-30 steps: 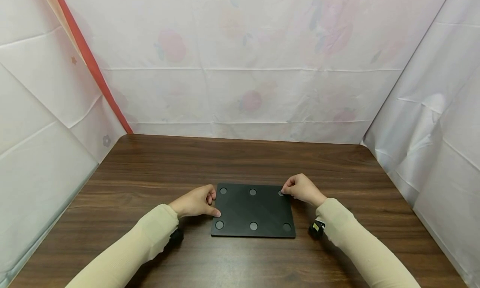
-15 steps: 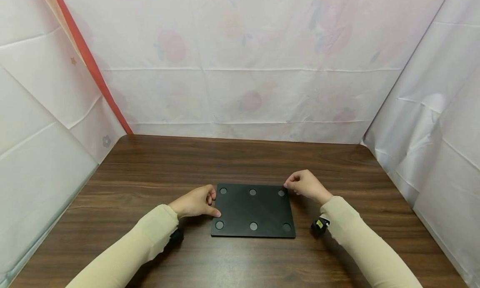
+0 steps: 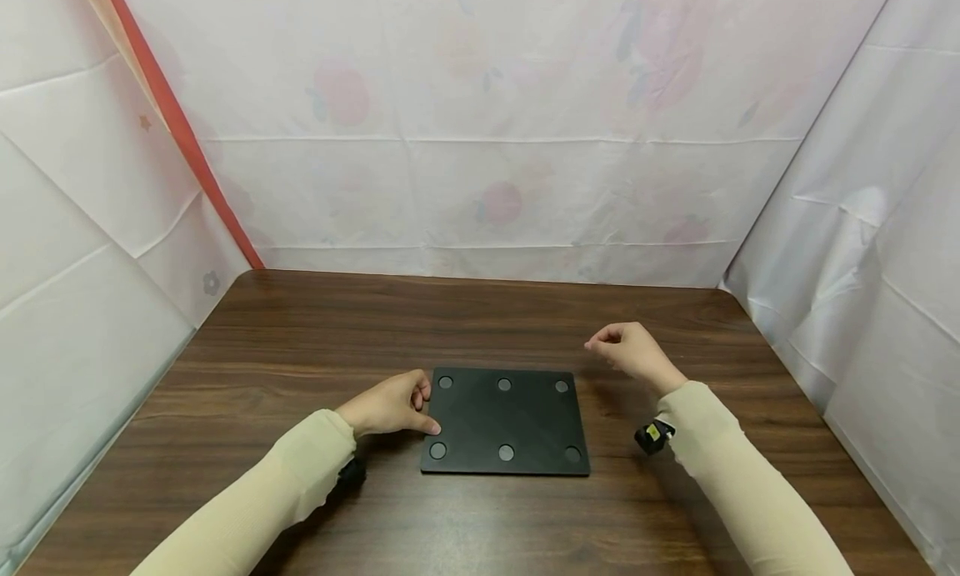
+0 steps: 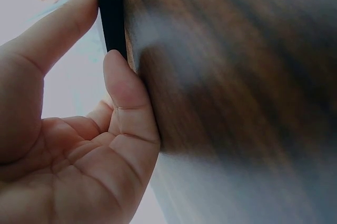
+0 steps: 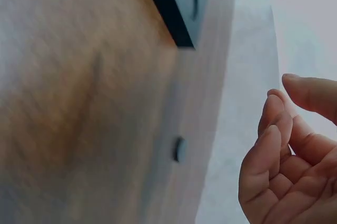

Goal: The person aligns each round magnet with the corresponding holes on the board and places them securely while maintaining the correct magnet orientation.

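A thin black rectangular board [image 3: 506,418] lies flat on the table, with several grey round spots along its far and near edges. At its left edge, my left hand [image 3: 390,403] holds the board with the thumb on top; in the left wrist view the index fingertip touches the board's side. Beyond the far right corner, my right hand [image 3: 633,355] hovers apart from the board. Its fingers are loosely curled, and the right wrist view shows a gap between thumb and index finger with nothing held. A small dark round piece [image 5: 180,149] rests on the table there.
The brown wood-grain table [image 3: 337,318] carries the board near its middle front. White cloth [image 3: 480,126] with faint fruit prints hangs behind it, and more cloth closes off both sides. A red strip [image 3: 187,142] runs down the left corner.
My right hand has drawn away from the board's far right corner, moving right and farther back, which uncovers the round spot there. The left hand and board have stayed put.
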Action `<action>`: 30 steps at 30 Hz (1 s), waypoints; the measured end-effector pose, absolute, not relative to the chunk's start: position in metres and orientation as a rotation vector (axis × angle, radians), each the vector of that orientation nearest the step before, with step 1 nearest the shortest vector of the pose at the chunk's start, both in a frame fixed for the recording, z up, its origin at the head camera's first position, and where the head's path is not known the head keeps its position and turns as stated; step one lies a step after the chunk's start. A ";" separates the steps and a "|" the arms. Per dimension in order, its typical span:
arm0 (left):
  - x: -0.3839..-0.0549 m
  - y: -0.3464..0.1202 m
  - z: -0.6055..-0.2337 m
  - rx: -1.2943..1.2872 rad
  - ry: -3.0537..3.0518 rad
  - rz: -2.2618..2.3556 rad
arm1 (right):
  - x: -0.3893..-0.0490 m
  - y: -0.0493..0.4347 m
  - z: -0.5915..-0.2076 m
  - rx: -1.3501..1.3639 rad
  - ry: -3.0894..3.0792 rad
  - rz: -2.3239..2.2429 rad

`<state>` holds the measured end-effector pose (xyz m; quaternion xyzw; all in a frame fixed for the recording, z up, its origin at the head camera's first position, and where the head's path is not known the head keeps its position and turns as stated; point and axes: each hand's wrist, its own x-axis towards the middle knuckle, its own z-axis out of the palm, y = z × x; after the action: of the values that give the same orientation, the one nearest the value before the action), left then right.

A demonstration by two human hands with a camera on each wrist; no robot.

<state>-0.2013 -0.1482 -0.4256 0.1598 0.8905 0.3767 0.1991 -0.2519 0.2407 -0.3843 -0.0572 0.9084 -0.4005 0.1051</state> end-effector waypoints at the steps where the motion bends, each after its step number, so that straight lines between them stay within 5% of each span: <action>1: -0.201 -0.148 -0.425 0.451 2.491 1.053 | -0.254 0.243 -0.383 -0.153 2.676 -1.191; 30: -0.201 -0.147 -0.424 0.428 2.487 1.068 | -0.282 0.267 -0.416 -0.124 2.804 -0.867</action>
<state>-0.2005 -0.1474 -0.4235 0.1530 0.8893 0.3820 0.1994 -0.2822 0.2668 -0.4155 -0.0419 0.9496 -0.2935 0.1020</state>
